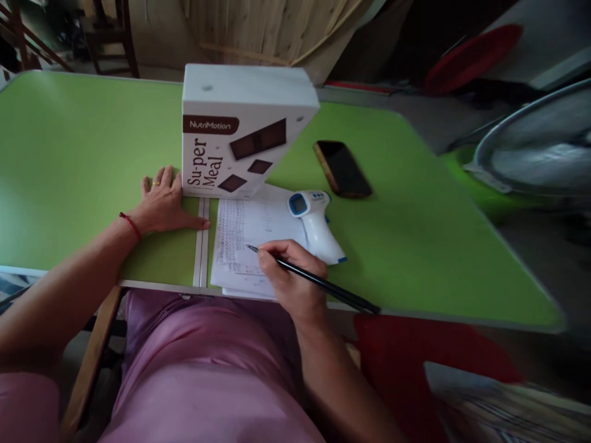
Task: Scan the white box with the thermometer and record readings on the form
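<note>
My right hand point(298, 277) grips a long black pen point(323, 283), its tip pointing left over the written sheets of paper point(258, 231). Handwriting fills the left side of the top sheet. Flat on the green table point(92, 135), my left hand point(164, 203) has its fingers spread, beside the lower left corner of a white box point(249, 92). The box stands upright behind the paper and reads "NutriMotion Su-per Meal". A white and blue infrared thermometer point(318, 231) lies across the paper's right edge, just beyond my right hand.
A phone point(343, 168) in a brown case lies right of the box. A metal strip point(202, 246) crosses the table near my left thumb. Beyond the right edge are a green basin point(494, 191), a large round lid point(545, 144) and a red round object point(473, 58).
</note>
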Demonstrator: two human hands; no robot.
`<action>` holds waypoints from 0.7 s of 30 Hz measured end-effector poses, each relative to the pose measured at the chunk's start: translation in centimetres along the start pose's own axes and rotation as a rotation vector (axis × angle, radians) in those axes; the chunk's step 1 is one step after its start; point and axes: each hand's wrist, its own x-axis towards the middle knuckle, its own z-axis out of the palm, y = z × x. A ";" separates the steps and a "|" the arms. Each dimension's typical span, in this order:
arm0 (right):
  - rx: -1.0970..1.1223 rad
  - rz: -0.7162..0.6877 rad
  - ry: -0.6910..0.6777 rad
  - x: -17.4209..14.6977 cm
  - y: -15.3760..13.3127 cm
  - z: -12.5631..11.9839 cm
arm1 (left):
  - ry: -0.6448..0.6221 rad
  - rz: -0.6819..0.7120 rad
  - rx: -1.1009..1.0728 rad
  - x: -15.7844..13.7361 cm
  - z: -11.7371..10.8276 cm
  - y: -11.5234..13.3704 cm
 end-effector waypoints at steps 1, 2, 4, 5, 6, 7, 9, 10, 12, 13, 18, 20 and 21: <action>-0.013 -0.020 0.014 0.1 0.3 -0.4 | 0.001 0.004 -0.007 0.0 0.1 -0.1; -0.036 -0.052 0.026 0.2 0.7 -0.8 | 0.003 0.009 -0.013 0.0 0.1 -0.1; -0.113 -0.153 0.037 0.2 1.7 -1.5 | 0.013 0.017 -0.017 0.0 0.2 -0.2; -0.159 -0.216 0.029 0.2 2.3 -1.7 | 0.023 0.014 -0.015 0.0 0.2 -0.2; -0.201 -0.277 0.014 0.1 2.8 -1.8 | 0.035 0.009 -0.013 0.0 0.1 -0.2; -0.236 -0.330 -0.011 -0.1 3.4 -1.7 | 0.050 0.003 -0.014 0.1 0.1 -0.2; -0.288 -0.396 -0.069 -0.4 4.2 -1.5 | 0.087 -0.014 -0.036 0.2 -0.1 -0.2; -0.305 -0.415 -0.097 -0.4 4.5 -1.3 | 0.109 -0.017 -0.063 0.3 -0.2 -0.2; -0.324 -0.435 -0.158 -0.2 4.9 -1.1 | 0.150 0.004 -0.140 0.5 -0.4 -0.3; -0.326 -0.441 -0.186 0.1 5.1 -1.0 | 0.167 0.021 -0.181 0.7 -0.4 -0.4; -0.343 -0.498 -0.209 2.0 6.3 -0.5 | 0.253 0.036 -0.294 1.8 0.3 -1.3; -0.363 -0.533 -0.201 2.2 6.6 -0.4 | 0.292 0.037 -0.316 2.4 0.9 -1.9; -0.375 -0.550 -0.194 2.1 6.6 -0.4 | 0.308 0.046 -0.330 2.7 1.3 -2.2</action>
